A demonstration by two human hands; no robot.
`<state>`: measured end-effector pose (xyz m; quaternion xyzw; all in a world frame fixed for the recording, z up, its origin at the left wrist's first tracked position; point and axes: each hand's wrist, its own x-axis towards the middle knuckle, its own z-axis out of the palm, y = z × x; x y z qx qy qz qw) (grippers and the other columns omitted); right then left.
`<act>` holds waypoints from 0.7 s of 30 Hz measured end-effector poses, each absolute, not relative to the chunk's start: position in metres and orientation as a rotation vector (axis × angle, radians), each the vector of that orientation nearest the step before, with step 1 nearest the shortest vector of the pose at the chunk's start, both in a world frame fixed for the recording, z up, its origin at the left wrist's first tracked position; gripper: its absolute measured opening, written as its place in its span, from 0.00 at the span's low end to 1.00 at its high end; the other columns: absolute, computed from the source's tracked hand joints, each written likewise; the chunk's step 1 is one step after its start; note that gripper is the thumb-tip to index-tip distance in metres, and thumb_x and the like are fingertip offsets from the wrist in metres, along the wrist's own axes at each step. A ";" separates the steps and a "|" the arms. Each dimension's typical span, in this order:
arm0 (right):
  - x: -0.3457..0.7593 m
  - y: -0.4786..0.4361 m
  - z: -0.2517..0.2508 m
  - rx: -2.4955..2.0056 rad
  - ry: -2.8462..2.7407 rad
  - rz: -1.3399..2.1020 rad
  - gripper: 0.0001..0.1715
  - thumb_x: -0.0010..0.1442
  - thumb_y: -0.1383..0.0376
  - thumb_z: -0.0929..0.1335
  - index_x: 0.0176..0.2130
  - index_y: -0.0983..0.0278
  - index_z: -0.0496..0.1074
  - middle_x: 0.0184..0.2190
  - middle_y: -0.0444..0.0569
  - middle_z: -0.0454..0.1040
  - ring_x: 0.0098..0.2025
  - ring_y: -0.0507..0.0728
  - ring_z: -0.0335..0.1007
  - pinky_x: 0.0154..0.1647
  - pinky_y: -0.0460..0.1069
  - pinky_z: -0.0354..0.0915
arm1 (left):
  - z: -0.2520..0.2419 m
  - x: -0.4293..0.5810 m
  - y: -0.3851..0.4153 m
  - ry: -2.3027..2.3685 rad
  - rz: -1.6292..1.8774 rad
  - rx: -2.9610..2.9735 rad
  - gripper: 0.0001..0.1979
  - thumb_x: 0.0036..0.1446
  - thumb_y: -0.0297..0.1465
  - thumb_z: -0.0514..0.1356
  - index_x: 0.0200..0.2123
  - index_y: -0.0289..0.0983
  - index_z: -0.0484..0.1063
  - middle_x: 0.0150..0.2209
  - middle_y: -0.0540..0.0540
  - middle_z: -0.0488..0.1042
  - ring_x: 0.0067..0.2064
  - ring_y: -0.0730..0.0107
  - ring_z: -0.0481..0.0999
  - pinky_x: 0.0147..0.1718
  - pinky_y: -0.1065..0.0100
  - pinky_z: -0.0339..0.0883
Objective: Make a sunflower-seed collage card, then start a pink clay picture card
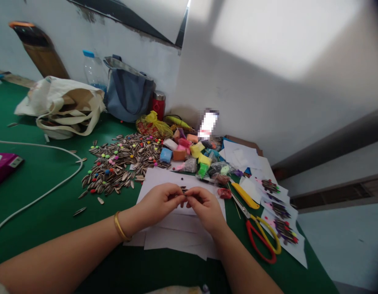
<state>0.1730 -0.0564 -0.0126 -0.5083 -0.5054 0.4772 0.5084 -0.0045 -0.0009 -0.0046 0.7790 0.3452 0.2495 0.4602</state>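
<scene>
My left hand [159, 201] and my right hand [206, 207] meet over white paper sheets [173, 234], fingertips pinched. Between them are dark striped sunflower seeds [184, 190], partly hidden by the fingers; how they are joined, if at all, I cannot tell. A small dark bead-like ball [182, 179] lies on the paper just beyond. To the left spreads a big heap of sunflower seeds [115, 175] mixed with coloured balls. Wrapped blocks of coloured modelling clay [179, 155] stand behind the paper. A red clay packet [224, 193] sits by my right hand.
To the right lie a yellow cutter [245, 196], scissors [262, 237] with red and yellow handles, and paper sheets bearing seed pieces [285, 232]. A white cable [54, 188] curves at left. Behind stand a cloth bag [63, 102], blue bag [126, 94], red flask [158, 106] and lit phone [208, 124].
</scene>
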 end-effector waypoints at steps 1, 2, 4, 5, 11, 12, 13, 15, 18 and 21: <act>0.175 -0.056 -0.013 -1.237 -1.237 1.127 0.06 0.56 0.62 0.71 0.36 0.60 0.76 0.27 0.44 0.75 0.28 0.53 0.72 0.31 0.49 0.69 | -0.004 -0.005 0.000 0.817 0.623 1.874 0.11 0.61 0.34 0.57 0.30 0.38 0.75 0.30 0.50 0.75 0.34 0.69 0.73 0.35 0.69 0.65; 0.177 -0.056 -0.013 -1.254 -1.265 1.091 0.06 0.56 0.63 0.71 0.36 0.60 0.76 0.28 0.44 0.75 0.29 0.53 0.72 0.31 0.49 0.68 | -0.004 -0.005 0.000 0.781 0.628 1.824 0.11 0.61 0.34 0.56 0.30 0.37 0.74 0.30 0.49 0.75 0.34 0.69 0.73 0.36 0.69 0.66; 0.183 -0.055 -0.013 -1.293 -1.351 0.982 0.05 0.56 0.64 0.71 0.36 0.60 0.77 0.30 0.45 0.76 0.31 0.54 0.72 0.32 0.49 0.67 | -0.003 -0.005 0.002 0.714 0.625 1.722 0.12 0.62 0.35 0.55 0.30 0.36 0.73 0.30 0.48 0.75 0.35 0.69 0.74 0.38 0.68 0.67; 0.186 -0.055 -0.013 -1.308 -1.403 0.918 0.04 0.56 0.65 0.71 0.36 0.60 0.77 0.31 0.46 0.76 0.32 0.54 0.71 0.32 0.48 0.66 | -0.003 -0.006 0.002 0.688 0.620 1.681 0.12 0.62 0.36 0.55 0.30 0.36 0.73 0.31 0.48 0.75 0.35 0.69 0.74 0.38 0.67 0.68; 0.189 -0.055 -0.009 -1.243 -1.597 0.713 0.04 0.58 0.66 0.71 0.36 0.58 0.78 0.32 0.46 0.76 0.35 0.55 0.70 0.36 0.49 0.64 | -0.004 -0.005 0.004 0.637 0.591 1.594 0.13 0.62 0.38 0.56 0.31 0.36 0.73 0.31 0.47 0.75 0.36 0.68 0.75 0.40 0.65 0.69; 0.189 -0.055 -0.009 -1.238 -1.614 0.697 0.04 0.58 0.66 0.71 0.36 0.58 0.78 0.31 0.46 0.76 0.35 0.55 0.70 0.35 0.49 0.64 | -0.004 -0.005 0.005 0.642 0.583 1.598 0.13 0.61 0.37 0.57 0.30 0.35 0.73 0.31 0.47 0.76 0.36 0.68 0.75 0.40 0.66 0.69; 0.189 -0.056 -0.008 -1.239 -1.630 0.682 0.04 0.59 0.66 0.71 0.36 0.58 0.78 0.31 0.46 0.75 0.35 0.56 0.70 0.35 0.50 0.64 | -0.002 -0.005 0.005 0.650 0.568 1.608 0.12 0.61 0.37 0.57 0.30 0.35 0.74 0.31 0.47 0.76 0.36 0.67 0.75 0.40 0.66 0.69; 0.191 -0.055 -0.007 -1.264 -1.648 0.654 0.04 0.59 0.66 0.70 0.35 0.59 0.78 0.31 0.46 0.75 0.34 0.56 0.70 0.35 0.50 0.64 | 0.001 -0.005 0.006 0.678 0.538 1.646 0.11 0.60 0.36 0.58 0.32 0.35 0.75 0.32 0.46 0.78 0.36 0.67 0.76 0.39 0.66 0.70; 0.201 -0.052 -0.007 -1.371 -1.639 0.600 0.05 0.59 0.66 0.69 0.33 0.59 0.77 0.31 0.46 0.75 0.34 0.55 0.69 0.35 0.50 0.63 | 0.004 -0.010 0.013 0.796 0.541 1.774 0.12 0.61 0.36 0.56 0.40 0.37 0.77 0.36 0.46 0.80 0.37 0.66 0.78 0.39 0.66 0.71; 0.214 -0.048 -0.009 -1.506 -1.719 0.573 0.05 0.57 0.68 0.69 0.32 0.60 0.77 0.31 0.46 0.75 0.34 0.55 0.69 0.35 0.49 0.62 | 0.001 -0.018 0.024 1.085 0.553 2.061 0.14 0.61 0.38 0.57 0.45 0.40 0.77 0.42 0.46 0.80 0.43 0.62 0.78 0.43 0.64 0.70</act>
